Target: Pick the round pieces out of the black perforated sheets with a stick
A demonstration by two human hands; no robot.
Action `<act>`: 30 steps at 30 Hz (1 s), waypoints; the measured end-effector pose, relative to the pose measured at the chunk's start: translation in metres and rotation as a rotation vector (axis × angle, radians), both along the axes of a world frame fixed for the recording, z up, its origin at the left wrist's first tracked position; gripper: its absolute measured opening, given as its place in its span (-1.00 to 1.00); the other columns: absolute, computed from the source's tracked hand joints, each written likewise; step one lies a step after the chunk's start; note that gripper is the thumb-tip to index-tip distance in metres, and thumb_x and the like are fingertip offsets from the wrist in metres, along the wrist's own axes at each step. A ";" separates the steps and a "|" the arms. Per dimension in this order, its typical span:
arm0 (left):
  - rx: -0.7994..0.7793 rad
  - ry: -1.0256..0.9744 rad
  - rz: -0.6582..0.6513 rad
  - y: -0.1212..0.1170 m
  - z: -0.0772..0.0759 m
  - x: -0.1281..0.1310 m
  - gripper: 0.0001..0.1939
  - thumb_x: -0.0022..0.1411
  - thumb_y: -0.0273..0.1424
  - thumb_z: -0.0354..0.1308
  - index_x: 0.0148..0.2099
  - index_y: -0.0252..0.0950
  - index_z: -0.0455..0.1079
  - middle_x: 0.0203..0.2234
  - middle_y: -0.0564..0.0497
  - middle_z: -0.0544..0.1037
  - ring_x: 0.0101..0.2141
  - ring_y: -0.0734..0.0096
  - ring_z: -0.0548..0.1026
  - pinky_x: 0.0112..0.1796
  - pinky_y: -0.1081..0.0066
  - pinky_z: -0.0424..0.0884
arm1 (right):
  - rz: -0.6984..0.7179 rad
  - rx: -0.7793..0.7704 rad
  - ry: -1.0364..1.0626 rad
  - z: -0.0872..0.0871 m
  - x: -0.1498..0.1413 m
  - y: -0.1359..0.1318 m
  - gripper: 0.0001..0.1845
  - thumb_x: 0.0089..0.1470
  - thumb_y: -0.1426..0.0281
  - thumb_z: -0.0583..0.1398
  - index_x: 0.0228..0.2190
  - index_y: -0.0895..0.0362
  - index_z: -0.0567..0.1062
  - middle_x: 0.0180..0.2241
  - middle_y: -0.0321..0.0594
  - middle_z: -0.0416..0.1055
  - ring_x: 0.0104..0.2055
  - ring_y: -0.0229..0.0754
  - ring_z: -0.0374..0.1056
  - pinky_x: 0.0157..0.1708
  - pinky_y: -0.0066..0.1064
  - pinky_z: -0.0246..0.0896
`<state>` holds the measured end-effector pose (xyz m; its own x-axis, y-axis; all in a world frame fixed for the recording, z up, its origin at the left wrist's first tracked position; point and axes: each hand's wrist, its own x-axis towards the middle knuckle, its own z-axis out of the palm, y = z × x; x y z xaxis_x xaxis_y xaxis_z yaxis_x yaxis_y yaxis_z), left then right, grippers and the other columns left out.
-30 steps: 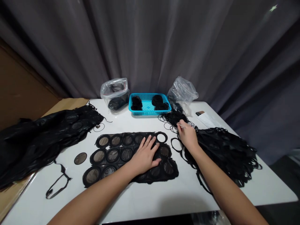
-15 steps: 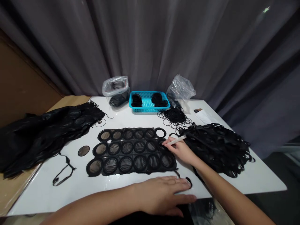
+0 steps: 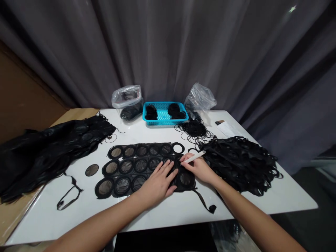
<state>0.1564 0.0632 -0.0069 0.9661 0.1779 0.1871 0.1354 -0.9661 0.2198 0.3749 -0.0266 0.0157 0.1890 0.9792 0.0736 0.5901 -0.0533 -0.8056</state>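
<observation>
Cardboard (image 3: 23, 98) at far L, w/ black mesh heap (image 3: 52, 154) lying across it and onto white surface (image 3: 78, 224). Grey curtain (image 3: 168, 45) hangs behind everything. Next, on surface: small round mesh disc (image 3: 91, 170) and loose black strap (image 3: 68, 196), near each other, apart from heap. Back edge: clear plastic bag (image 3: 127, 101) w/ black stuff inside, just L of blue basket (image 3: 157, 122), which holds two black bundles; 2nd clear bag (image 3: 199, 97) just R of it, above tangle of thin black loops (image 3: 194, 128).

Mesh sheet (image 3: 141, 164) lies flat mid-surface, three rows of black-ringed circles. We have L hand (image 3: 157, 183) pressed on it, L fingers (image 3: 165, 168) spread, covering part of lower rows. R hand (image 3: 198, 168) sits at sheet's R end, R fingers (image 3: 187, 157) pinching white stick (image 3: 193, 157), tip near sheet, hand partly over mid row. Black tab strap (image 3: 207, 205) trails off lower R corner. Big black pile (image 3: 241, 164) just R of R hand; white paper (image 3: 227, 127) beyond it.

Vs. prev frame: L hand was down by near edge, off sheet, now on it; tab strap now lies further out from sheet.
</observation>
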 end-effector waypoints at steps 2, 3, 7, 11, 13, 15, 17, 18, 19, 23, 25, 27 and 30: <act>0.007 0.012 -0.004 -0.001 0.000 0.000 -0.41 0.36 -0.25 0.15 0.34 -0.29 0.16 0.34 -0.24 0.15 0.35 0.00 0.05 0.29 0.00 0.04 | 0.008 0.009 -0.022 0.000 0.001 0.001 -0.86 0.20 0.35 0.13 -0.39 0.09 0.42 -0.26 -0.18 0.47 -0.18 -0.11 0.39 -0.10 -0.28 0.23; 0.012 0.024 -0.005 -0.001 0.000 0.000 -0.41 0.35 -0.26 0.15 0.35 -0.29 0.16 0.35 -0.24 0.14 0.35 -0.01 0.05 0.29 0.00 0.04 | 0.010 0.012 -0.035 0.000 0.001 0.001 -0.87 0.21 0.35 0.13 -0.39 0.10 0.42 -0.26 -0.19 0.47 -0.18 -0.11 0.39 -0.10 -0.28 0.23; 0.017 0.068 -0.016 -0.002 0.004 0.000 -0.40 0.33 -0.30 0.17 0.35 -0.28 0.17 0.35 -0.20 0.13 0.35 -0.07 0.03 0.29 -0.05 0.04 | 0.045 0.058 -0.152 -0.003 -0.006 -0.003 -0.86 0.25 0.39 0.11 -0.38 0.09 0.41 -0.23 -0.15 0.46 -0.16 -0.09 0.38 -0.10 -0.25 0.27; 0.009 0.084 -0.029 -0.003 0.006 -0.001 -0.40 0.32 -0.33 0.18 0.35 -0.26 0.17 0.37 -0.20 0.10 0.35 -0.13 0.00 0.28 -0.10 0.03 | 0.145 0.165 -0.438 -0.012 -0.015 -0.008 -0.84 0.27 0.48 0.05 -0.24 0.09 0.44 -0.15 -0.05 0.48 -0.07 0.00 0.35 -0.06 -0.17 0.26; 0.000 0.081 -0.030 -0.003 0.006 -0.001 -0.42 0.32 -0.33 0.17 0.34 -0.25 0.19 0.36 -0.20 0.11 0.36 -0.13 0.00 0.27 -0.11 0.02 | 0.073 0.183 -0.538 -0.015 -0.009 -0.006 -0.80 0.28 0.49 0.01 -0.28 0.09 0.42 -0.24 -0.05 0.48 -0.16 0.00 0.35 -0.13 -0.19 0.25; -0.011 0.069 -0.029 -0.003 0.007 0.000 -0.46 0.33 -0.32 0.16 0.31 -0.24 0.23 0.35 -0.19 0.14 0.36 -0.12 0.00 0.28 -0.11 0.02 | -0.127 0.194 -0.566 -0.015 0.009 -0.003 -0.76 0.29 0.44 -0.02 -0.38 0.09 0.38 -0.38 -0.09 0.43 -0.30 -0.03 0.33 -0.26 -0.27 0.22; -0.017 0.063 -0.027 -0.003 0.008 0.000 -0.47 0.33 -0.32 0.16 0.30 -0.24 0.24 0.35 -0.18 0.15 0.35 -0.12 0.01 0.27 -0.11 0.02 | -0.341 0.204 -0.541 -0.010 0.031 -0.003 -0.73 0.30 0.38 -0.03 -0.44 0.07 0.32 -0.48 -0.17 0.36 -0.43 -0.09 0.27 -0.38 -0.33 0.15; -0.018 0.064 -0.027 -0.003 0.009 -0.001 -0.47 0.33 -0.32 0.16 0.30 -0.24 0.24 0.35 -0.18 0.15 0.35 -0.12 0.01 0.27 -0.11 0.03 | -0.417 0.205 -0.519 -0.006 0.041 -0.004 -0.74 0.29 0.35 -0.02 -0.45 0.07 0.31 -0.51 -0.20 0.34 -0.48 -0.12 0.25 -0.42 -0.35 0.11; -0.020 0.065 -0.029 -0.003 0.011 -0.001 -0.48 0.33 -0.33 0.16 0.30 -0.25 0.24 0.35 -0.19 0.15 0.35 -0.12 0.01 0.27 -0.11 0.05 | -0.463 0.203 -0.492 -0.002 0.048 -0.007 -0.74 0.28 0.32 -0.01 -0.45 0.06 0.31 -0.53 -0.22 0.34 -0.52 -0.14 0.23 -0.44 -0.36 0.09; -0.035 0.031 -0.063 -0.009 0.015 -0.007 -0.54 0.39 -0.31 0.10 0.30 -0.20 0.25 0.32 -0.18 0.20 0.35 -0.02 0.07 0.28 -0.05 0.05 | -0.411 0.153 -0.323 0.013 0.040 -0.028 -0.75 0.27 0.26 0.05 -0.44 0.05 0.31 -0.44 -0.21 0.47 -0.43 -0.14 0.35 -0.36 -0.38 0.16; -0.037 0.024 -0.096 -0.013 0.014 -0.012 -0.54 0.41 -0.26 0.08 0.30 -0.14 0.24 0.32 -0.16 0.20 0.34 0.00 0.08 0.28 -0.05 0.04 | -0.292 0.094 -0.205 0.016 0.018 -0.039 -0.75 0.28 0.24 0.05 -0.43 0.05 0.33 -0.37 -0.21 0.51 -0.33 -0.12 0.41 -0.28 -0.38 0.21; -0.026 0.040 -0.121 -0.017 0.012 -0.015 -0.51 0.39 -0.23 0.11 0.32 -0.12 0.22 0.35 -0.17 0.15 0.35 -0.05 0.05 0.27 -0.08 0.04 | -0.186 0.026 -0.106 0.015 -0.005 -0.048 -0.76 0.29 0.25 0.04 -0.39 0.05 0.37 -0.31 -0.22 0.52 -0.25 -0.12 0.43 -0.22 -0.38 0.24; -0.014 0.055 -0.147 -0.019 0.008 -0.019 -0.44 0.37 -0.23 0.15 0.35 -0.09 0.17 0.39 -0.18 0.02 0.36 -0.11 -0.03 0.26 -0.11 0.03 | -0.086 -0.051 -0.033 0.008 -0.028 -0.056 -0.82 0.28 0.30 0.06 -0.33 0.05 0.40 -0.25 -0.24 0.51 -0.20 -0.14 0.41 -0.16 -0.36 0.23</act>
<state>0.1371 0.0437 0.0012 0.9906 0.0362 0.1322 0.0050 -0.9734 0.2291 0.3467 -0.0826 0.0239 0.2712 0.9620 0.0315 0.6080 -0.1459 -0.7804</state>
